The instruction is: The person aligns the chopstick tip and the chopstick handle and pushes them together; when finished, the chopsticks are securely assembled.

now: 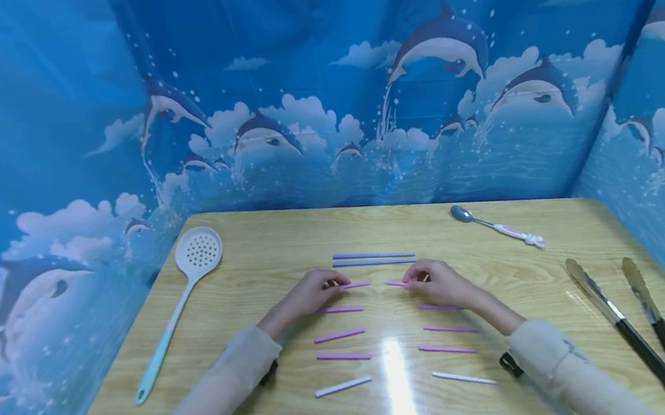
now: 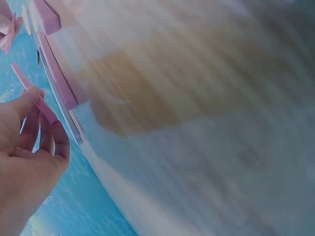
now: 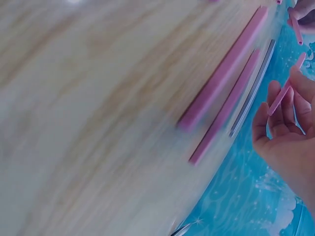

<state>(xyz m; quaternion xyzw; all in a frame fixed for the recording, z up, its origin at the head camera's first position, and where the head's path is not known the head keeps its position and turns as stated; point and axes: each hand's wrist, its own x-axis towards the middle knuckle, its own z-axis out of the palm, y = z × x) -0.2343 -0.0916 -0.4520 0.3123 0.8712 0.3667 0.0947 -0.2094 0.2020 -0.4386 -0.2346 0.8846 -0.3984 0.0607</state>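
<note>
Near the back middle of the table, my left hand (image 1: 313,290) pinches a short pink stick (image 1: 357,285) between thumb and fingertips. Opposite it, my right hand (image 1: 442,282) pinches another short pink stick (image 1: 395,284). The inner ends of these sticks point toward each other with a gap between. In the left wrist view the held pink stick (image 2: 48,109) is raised from the table; the right wrist view likewise shows the other pink stick (image 3: 280,100) in my fingers. Two long blue sticks (image 1: 375,255) lie just beyond my hands.
Pink-purple sticks (image 1: 343,356) and pale lavender sticks (image 1: 343,386) lie in left and right columns on the wooden table (image 1: 262,243). A slotted skimmer (image 1: 198,251) lies at left, a spoon (image 1: 497,226) at back right, and black-handled tongs (image 1: 637,340) at right. A dolphin-print curtain (image 1: 304,67) hangs behind.
</note>
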